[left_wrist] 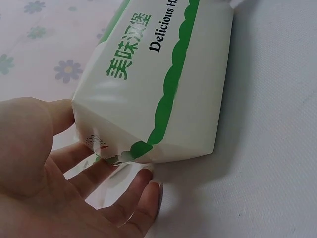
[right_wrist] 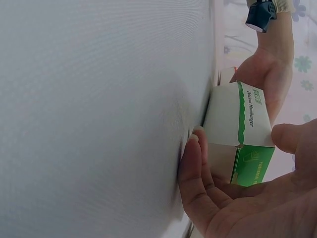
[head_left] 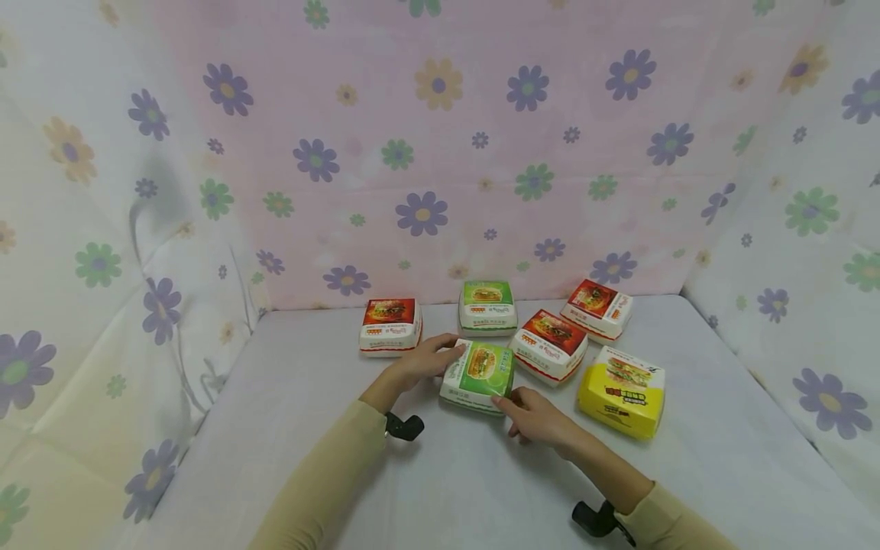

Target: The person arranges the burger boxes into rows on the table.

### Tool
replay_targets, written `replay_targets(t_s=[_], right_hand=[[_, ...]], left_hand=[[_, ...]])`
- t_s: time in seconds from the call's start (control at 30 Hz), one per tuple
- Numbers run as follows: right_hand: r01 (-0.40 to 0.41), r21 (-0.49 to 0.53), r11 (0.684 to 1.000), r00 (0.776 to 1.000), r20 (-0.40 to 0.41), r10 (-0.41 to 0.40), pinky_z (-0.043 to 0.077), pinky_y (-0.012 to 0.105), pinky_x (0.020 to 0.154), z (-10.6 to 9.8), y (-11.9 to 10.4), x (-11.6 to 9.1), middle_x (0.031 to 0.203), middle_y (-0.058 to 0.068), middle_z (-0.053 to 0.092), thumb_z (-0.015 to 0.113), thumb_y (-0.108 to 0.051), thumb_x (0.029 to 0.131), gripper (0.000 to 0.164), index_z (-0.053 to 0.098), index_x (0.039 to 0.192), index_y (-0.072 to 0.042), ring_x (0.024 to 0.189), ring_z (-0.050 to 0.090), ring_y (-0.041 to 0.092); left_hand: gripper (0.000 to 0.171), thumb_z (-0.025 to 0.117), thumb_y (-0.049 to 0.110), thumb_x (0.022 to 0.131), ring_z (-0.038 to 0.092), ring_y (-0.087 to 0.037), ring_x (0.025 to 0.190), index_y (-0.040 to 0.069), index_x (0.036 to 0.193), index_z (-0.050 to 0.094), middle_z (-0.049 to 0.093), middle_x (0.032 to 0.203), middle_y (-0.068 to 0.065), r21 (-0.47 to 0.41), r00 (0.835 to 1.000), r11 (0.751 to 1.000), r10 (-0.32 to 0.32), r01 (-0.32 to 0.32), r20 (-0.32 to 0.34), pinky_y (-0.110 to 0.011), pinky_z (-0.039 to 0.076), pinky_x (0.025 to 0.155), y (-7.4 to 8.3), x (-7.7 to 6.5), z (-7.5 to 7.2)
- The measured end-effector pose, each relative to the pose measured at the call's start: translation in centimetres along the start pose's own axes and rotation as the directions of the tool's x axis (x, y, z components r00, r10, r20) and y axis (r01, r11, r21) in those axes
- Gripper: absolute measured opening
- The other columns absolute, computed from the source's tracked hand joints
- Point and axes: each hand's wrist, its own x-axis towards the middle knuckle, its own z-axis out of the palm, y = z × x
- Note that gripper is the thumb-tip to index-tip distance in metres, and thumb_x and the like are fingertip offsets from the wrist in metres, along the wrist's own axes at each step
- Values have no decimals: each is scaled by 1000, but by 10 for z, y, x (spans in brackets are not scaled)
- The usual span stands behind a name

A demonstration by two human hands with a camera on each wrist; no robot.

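Between both hands is a green-and-white hamburger box (head_left: 479, 374) with a burger picture on its lid, turned at a slant near the middle of the table. My left hand (head_left: 422, 362) grips its left end; in the left wrist view the thumb is at the upper corner of the box (left_wrist: 133, 99) and the fingers reach along its end. With my right hand (head_left: 539, 416) I hold the front right corner, thumb at the lid edge. In the right wrist view, the fingers of the right hand (right_wrist: 252, 203) lie low along the side of the box (right_wrist: 225, 116), close over the tabletop.
Behind stands another green box (head_left: 487, 309). A red-and-white box (head_left: 389, 327) is at the back left, and two more, a nearer red box (head_left: 550, 345) and a farther red box (head_left: 596, 309), sit right. A yellow box (head_left: 622, 391) lies beyond my right hand. Flowered cloth (head_left: 440, 153) encloses the table.
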Motion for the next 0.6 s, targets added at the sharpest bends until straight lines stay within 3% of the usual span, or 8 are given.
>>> replay_targets(t_s=[0.27, 0.43, 0.6], right_hand=[[0, 4, 1000, 1000, 14, 0, 48, 34, 63, -1, 2, 1, 93, 13, 58, 48, -57, 91, 64, 50, 123, -2, 72, 55, 23], [6, -2, 1000, 1000, 12, -6, 50, 36, 65, -3, 3, 1, 94, 13, 59, 47, -58, 91, 63, 50, 122, -4, 76, 57, 24], [22, -15, 1000, 1000, 5, -22, 50, 36, 65, -7, 5, 2, 92, 12, 60, 45, -59, 91, 62, 52, 120, -5, 77, 58, 23]], left_hand=[[58, 52, 52, 92, 43, -21, 121, 19, 139, 43, 49, 132, -1, 5, 1000, 1000, -2, 2, -23, -49, 34, 103, 0, -4, 1], [48, 51, 48, 94, 50, -21, 107, 20, 132, 50, 54, 123, -1, 8, 999, 999, 34, -33, -32, -41, 43, 90, -1, -8, 3], [46, 50, 49, 94, 52, -21, 97, 21, 130, 51, 54, 117, 0, 42, 998, 998, 38, -35, -59, -36, 44, 79, 0, -13, 4]])
